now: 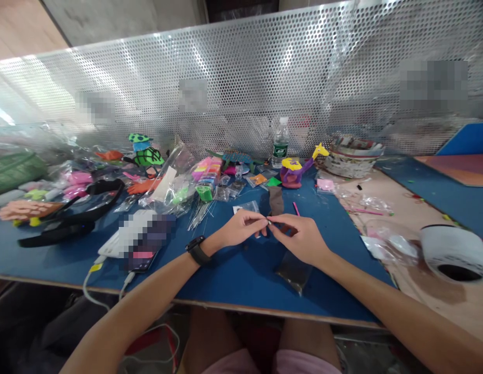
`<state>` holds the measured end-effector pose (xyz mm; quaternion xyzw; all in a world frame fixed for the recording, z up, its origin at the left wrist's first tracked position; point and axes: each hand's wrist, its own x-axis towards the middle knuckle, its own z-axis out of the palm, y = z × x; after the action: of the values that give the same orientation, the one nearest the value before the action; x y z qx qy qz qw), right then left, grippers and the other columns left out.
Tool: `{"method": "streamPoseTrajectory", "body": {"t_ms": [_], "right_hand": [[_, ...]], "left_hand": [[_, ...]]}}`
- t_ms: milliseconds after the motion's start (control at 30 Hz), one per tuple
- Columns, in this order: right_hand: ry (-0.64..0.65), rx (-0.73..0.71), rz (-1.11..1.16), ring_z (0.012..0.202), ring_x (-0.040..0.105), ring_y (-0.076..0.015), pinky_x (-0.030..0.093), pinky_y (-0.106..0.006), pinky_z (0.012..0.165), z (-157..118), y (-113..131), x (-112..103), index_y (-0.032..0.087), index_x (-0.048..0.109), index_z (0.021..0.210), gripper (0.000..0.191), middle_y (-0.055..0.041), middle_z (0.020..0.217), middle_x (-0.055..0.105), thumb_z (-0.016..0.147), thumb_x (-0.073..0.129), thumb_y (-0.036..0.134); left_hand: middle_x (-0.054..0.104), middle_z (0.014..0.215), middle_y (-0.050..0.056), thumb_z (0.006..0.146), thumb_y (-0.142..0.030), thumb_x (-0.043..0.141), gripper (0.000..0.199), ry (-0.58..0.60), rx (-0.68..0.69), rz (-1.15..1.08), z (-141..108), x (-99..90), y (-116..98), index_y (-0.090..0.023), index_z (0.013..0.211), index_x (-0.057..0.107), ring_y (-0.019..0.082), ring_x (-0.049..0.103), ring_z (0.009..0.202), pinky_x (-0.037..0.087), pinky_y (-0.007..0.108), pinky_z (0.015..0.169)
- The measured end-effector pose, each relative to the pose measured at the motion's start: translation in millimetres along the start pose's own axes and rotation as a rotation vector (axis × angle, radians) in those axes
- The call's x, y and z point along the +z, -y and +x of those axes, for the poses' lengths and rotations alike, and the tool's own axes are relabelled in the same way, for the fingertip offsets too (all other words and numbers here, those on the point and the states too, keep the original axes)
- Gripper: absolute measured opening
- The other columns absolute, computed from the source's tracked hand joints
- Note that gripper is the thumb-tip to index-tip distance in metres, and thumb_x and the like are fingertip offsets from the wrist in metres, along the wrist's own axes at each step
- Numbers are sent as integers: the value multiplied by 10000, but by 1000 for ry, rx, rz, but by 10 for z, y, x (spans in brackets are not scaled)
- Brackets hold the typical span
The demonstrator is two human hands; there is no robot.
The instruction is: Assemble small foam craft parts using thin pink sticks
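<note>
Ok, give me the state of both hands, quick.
Left hand: pinched shut on a tiny pale piece.
Right hand: pinching the same piece from the other side.

We found our left hand [241, 227] and right hand [299, 236] meeting fingertip to fingertip over the table [233, 275]. A water bottle [280, 141] stood behind them, a phone [142, 244] lay left, a tape roll [455, 252] right.

Both forearms are extended forward, converging; left hand [241, 228] and right hand [299, 236] are brought together, fingertips pinched and touching at centre.
</note>
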<state>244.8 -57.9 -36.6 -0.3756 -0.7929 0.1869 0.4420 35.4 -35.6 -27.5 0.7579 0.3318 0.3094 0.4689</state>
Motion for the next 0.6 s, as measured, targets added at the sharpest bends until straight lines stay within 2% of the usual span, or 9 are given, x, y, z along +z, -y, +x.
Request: {"method": "streamPoseTrajectory", "body": {"t_ms": [133,333,467,600], "right_hand": [[11,-47,-3,672,713,-146,570,-241,588,-8,4,3,231,760,1069,219,-30,975,784,899,622,239],[-34,-24,-86,611,702,-146,571,-243,602,0,-18,-6,229,763,951,119,1,815,782,880,668,236],[-40,-114,-91,689,724,-147,573,-231,616,2,-37,-10,231,754,974,132,-10,921,788,904,643,227],[-63,-178,-112,739,735,-155,577,-228,628,0,-60,-9,224,753,935,106,-23,935,788,902,653,234]], "left_hand": [[703,774,55,944,-437,587,350,-8,-4,-21,6,12,11,-116,914,723,103,589,638,467,211,616],[697,784,63,975,-458,528,398,5,23,8,0,17,16,-114,910,720,99,574,635,459,216,618],[701,791,58,955,-457,566,366,-19,-6,-41,2,11,44,-122,970,711,101,584,637,467,217,618],[701,788,53,934,-441,607,332,-44,-16,-54,7,14,51,-125,964,702,104,600,653,477,217,630]]}}
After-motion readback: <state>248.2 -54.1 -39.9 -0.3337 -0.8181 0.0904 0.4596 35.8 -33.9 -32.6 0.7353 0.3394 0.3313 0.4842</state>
